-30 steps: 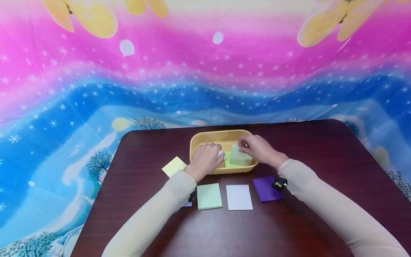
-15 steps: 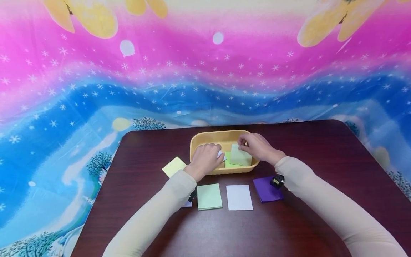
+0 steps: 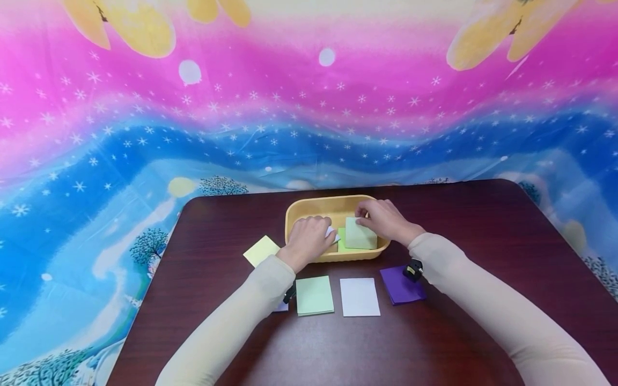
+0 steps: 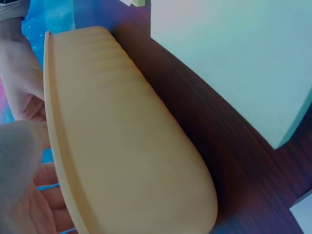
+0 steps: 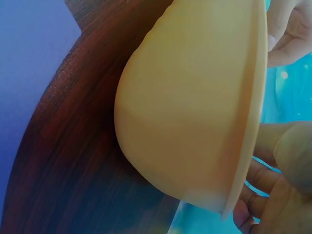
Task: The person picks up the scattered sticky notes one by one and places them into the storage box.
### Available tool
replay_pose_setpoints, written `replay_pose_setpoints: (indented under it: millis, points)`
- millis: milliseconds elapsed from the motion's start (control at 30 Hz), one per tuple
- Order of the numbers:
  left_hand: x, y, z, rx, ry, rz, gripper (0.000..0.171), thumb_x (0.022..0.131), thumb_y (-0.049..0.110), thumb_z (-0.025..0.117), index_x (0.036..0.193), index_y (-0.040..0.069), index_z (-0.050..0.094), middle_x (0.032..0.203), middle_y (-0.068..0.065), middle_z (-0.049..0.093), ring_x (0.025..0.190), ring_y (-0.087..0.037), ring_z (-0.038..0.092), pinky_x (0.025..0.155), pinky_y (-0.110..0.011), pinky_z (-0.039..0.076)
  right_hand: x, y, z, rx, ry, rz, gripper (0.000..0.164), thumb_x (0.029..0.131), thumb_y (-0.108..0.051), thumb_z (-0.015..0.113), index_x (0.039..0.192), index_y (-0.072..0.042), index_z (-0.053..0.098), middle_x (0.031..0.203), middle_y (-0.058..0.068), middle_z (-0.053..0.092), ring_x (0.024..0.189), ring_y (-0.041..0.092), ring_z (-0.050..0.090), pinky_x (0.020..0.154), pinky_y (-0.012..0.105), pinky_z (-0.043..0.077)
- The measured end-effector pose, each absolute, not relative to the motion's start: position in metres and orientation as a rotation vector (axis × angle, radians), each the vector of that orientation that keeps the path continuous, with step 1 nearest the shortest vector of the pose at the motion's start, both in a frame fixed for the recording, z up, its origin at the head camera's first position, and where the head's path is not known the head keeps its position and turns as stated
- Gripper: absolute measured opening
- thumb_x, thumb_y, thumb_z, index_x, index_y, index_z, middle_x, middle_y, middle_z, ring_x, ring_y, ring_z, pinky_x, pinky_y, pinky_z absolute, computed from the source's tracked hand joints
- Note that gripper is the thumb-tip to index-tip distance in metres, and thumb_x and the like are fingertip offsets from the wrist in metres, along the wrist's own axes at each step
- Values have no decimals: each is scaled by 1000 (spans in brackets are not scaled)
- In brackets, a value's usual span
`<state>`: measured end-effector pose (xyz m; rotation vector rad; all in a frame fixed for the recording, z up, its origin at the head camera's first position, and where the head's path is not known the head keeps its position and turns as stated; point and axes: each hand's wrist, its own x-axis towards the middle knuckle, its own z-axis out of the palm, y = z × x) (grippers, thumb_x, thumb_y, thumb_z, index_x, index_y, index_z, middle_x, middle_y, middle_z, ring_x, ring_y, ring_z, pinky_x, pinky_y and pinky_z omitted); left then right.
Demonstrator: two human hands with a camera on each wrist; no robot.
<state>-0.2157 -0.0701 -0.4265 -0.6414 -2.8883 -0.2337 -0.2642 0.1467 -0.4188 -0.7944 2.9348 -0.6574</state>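
Observation:
A yellow plastic basket [image 3: 333, 256] stands near the table's back edge. My right hand [image 3: 386, 219] pinches the top of a pale green sticky note pad [image 3: 361, 235], which stands upright inside the basket's right part. My left hand [image 3: 309, 238] reaches over the basket's left part and holds a white sticky note pad [image 3: 332, 234]; only a corner shows past the thumb. A brighter green pad [image 3: 341, 241] lies in the basket beside the pale green one. In the left wrist view the basket's wall [image 4: 122, 131] hides what the left fingers [image 4: 53, 197] hold.
In front of the basket lie a light green pad [image 3: 315, 295], a white pad [image 3: 360, 297] and a purple pad [image 3: 403, 284]. A pale yellow pad [image 3: 262, 250] lies left of the basket. Another pad [image 3: 282, 307] is mostly hidden under the left sleeve. A patterned cloth [image 3: 309, 107] hangs behind the table.
My right hand has shifted slightly left, and the pale green pad has moved a little left with it. The left hand has stayed almost still.

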Motion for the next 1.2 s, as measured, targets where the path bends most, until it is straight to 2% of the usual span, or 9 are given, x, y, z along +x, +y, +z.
replay_pose_setpoints:
  millis: [233,600,1200]
  points:
    - [-217,-70,-426,-629,-2913,-240,27,100,32,60,82,12,65,69,-2,63,64,-21,63,58,-38,50,-266,143,-421,-773,2934,-643,15,94,-26,72,95,-11,74,94,3,76,77,16,66,75,36,42]
    - [-221,-71,-429,-609,-2944,-244,25,99,31,60,84,12,66,71,-1,63,64,-19,60,59,-37,49,-269,138,-425,-786,2920,-629,16,94,-29,72,94,-13,75,94,1,76,85,18,66,78,40,40]
    - [-223,-71,-429,-611,-2962,-218,25,100,33,60,86,12,67,72,-1,65,66,-19,63,60,-37,50,-267,135,-426,-774,2889,-617,21,96,-31,69,98,-11,74,100,4,76,77,14,63,74,36,51]
